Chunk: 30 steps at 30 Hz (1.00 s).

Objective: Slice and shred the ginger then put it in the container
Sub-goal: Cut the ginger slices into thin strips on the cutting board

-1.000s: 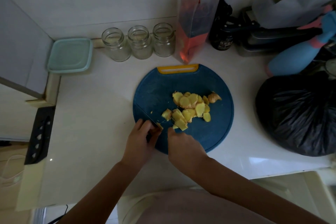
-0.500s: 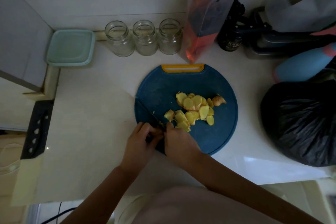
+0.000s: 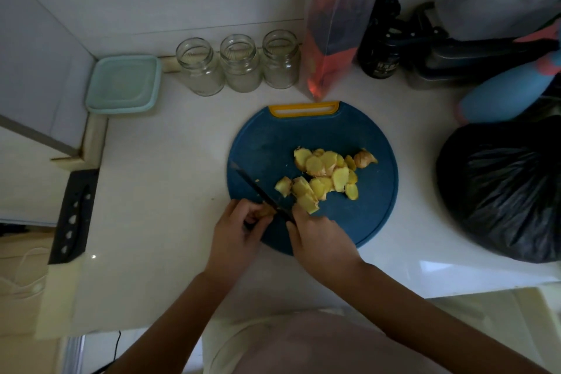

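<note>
A black holder [image 3: 74, 215] with a row of holes lies at the left edge of the counter [image 3: 158, 185]. Behind it, in the corner, sits the teal container [image 3: 123, 83] with its lid on, well apart from the board. Next along the wall stand three jars [image 3: 241, 62], uncapped, side by side. A clear bag [image 3: 334, 39] with something red inside stands just behind the board's yellow handle [image 3: 303, 108].

On the blue board [image 3: 370, 136], the left hand [image 3: 236, 234] pinches a small ginger piece [image 3: 265, 211] at the near left rim. The dark knife [image 3: 258, 190] runs slantwise across that piece, tip towards the board's left edge. The right hand [image 3: 321, 240] is curled over the handle, which it hides. A heap of slices [image 3: 324, 173] lies mid-board, just beyond the right hand, with an unpeeled knob [image 3: 365, 157] at its far right end.

Further right, a dark bottle [image 3: 379, 55] carries a label with pale writing too blurred to read. Dark gear lies beside it, then a blue bottle [image 3: 510, 94] on its side. A black sack [image 3: 501, 191] bulges near the board's right rim, not touching it.
</note>
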Tool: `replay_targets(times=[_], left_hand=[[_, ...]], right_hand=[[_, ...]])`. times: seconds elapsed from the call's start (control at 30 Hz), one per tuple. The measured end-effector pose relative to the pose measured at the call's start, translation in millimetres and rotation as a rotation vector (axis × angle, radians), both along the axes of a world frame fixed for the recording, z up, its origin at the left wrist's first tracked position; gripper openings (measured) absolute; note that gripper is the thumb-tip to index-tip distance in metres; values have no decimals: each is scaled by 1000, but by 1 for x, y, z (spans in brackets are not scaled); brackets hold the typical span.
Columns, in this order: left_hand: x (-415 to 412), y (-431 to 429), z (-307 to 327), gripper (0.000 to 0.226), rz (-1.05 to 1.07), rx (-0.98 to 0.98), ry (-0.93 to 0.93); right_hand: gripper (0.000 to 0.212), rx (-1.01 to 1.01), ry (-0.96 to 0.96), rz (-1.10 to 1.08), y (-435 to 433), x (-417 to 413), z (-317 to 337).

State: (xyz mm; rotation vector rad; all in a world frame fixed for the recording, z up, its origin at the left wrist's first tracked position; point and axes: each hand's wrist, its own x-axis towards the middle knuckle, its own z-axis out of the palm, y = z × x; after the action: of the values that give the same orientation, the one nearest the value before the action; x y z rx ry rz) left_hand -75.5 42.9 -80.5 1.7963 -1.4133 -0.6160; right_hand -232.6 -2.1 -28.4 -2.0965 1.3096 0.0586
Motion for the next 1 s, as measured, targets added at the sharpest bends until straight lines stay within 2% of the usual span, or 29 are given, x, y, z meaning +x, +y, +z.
replay_targets(times=[0.17, 0.37, 0.4, 0.47, 0.5, 0.6, 0.7, 0.83, 1.0], left_hand=[[-1, 1, -5, 12, 22, -25, -40], [0, 1, -9, 13, -22, -79, -101], [1, 1, -9, 14, -29, -81, -109], [1, 1, -10, 18, -44, -87, -116], [1, 1, -10, 21, -52, -93, -118], [0, 0, -8, 32, -75, -107, -122], [1, 0, -9, 33, -77, -126, -124], [2, -2, -9, 24, -87, -167, -137], [3, -1, -15, 13, -85, -113, -92]], right_hand=[[26, -88, 62, 102, 6, -4, -2], [13, -134, 92, 130, 12, -7, -5], [15, -156, 88, 106, 13, -6, -7], [34, -168, 80, 89, 12, -6, -4], [34, -174, 83, 95, 12, -7, -5], [13, -123, 105, 109, 16, -7, -12], [15, -87, 99, 104, 14, -6, -11], [21, 3, 101, 125, 6, 0, -1], [26, 44, 117, 187, -4, 1, 2]])
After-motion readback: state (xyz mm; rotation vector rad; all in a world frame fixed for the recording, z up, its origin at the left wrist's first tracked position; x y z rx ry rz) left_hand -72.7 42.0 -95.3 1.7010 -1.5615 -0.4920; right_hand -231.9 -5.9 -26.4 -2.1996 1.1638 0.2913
